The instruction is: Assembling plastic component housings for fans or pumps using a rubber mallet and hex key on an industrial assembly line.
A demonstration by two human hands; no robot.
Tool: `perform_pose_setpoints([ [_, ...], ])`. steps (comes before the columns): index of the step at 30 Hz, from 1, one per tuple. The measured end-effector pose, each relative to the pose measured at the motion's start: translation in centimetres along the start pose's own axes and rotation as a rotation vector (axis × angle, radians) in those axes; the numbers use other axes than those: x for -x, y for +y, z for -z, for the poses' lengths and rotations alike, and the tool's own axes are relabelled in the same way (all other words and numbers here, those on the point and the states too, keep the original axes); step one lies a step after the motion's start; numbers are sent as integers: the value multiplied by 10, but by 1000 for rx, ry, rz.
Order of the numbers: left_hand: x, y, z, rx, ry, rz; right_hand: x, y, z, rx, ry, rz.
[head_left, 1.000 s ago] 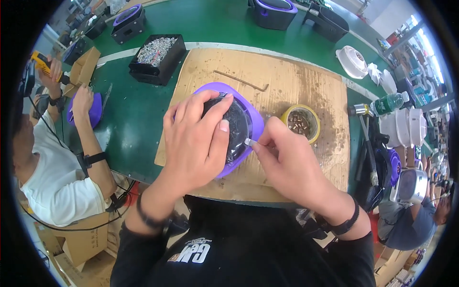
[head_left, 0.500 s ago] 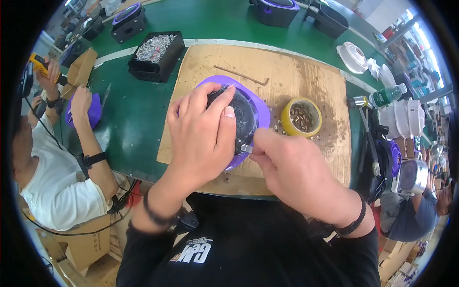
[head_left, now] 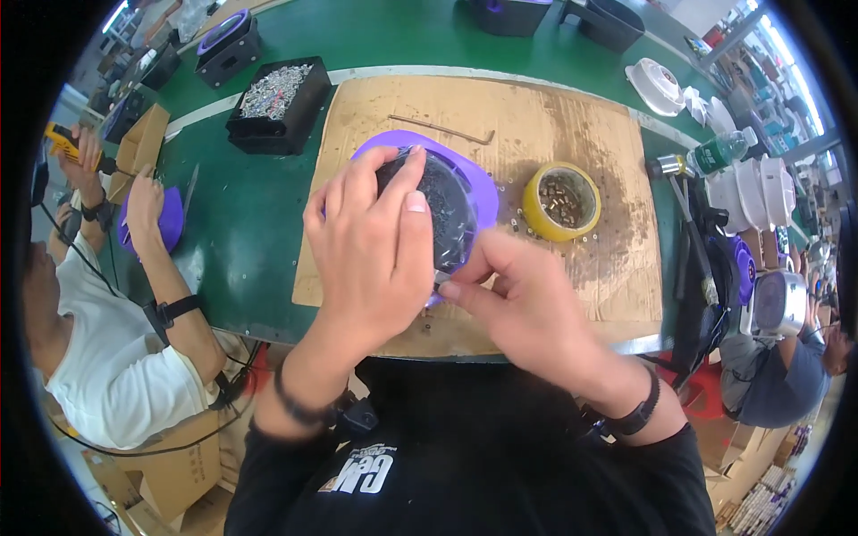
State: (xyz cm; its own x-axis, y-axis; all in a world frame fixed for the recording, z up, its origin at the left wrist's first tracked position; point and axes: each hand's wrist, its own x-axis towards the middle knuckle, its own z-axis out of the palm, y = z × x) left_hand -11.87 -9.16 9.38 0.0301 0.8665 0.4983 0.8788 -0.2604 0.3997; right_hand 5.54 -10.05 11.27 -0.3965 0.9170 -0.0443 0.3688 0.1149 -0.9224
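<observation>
A purple plastic housing with a dark round part in it lies in front of me on a cardboard sheet. My left hand rests over its left side, fingers stretched across the dark part and partly hiding it. At the near right rim, my right hand is closed in a pinch on a small pale piece, too hidden to name. To the right stands a yellow tape roll with small brass-coloured pieces inside. Beyond the housing lies a bent metal rod.
The cardboard sheet covers a green bench. A black bin of small metal parts stands far left. A bottle and white housings are at right. On the left, a co-worker holds a yellow tool.
My right hand has shifted left and nearer along the housing's rim, its fingers still pinched. My left hand stays on the dark part. The view has tilted slightly.
</observation>
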Motion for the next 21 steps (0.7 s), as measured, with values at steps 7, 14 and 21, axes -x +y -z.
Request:
perform_pose_setpoints([
  [7,-5,4,5,29,-59,-6,14,14,-6,-150,18,-11],
  [14,-9,3,20,-10,-196,-18,-16,-8,69,310,-114,105],
  [21,-11,11,25,123,-250,-13,-99,-6,69,595,-83,213],
])
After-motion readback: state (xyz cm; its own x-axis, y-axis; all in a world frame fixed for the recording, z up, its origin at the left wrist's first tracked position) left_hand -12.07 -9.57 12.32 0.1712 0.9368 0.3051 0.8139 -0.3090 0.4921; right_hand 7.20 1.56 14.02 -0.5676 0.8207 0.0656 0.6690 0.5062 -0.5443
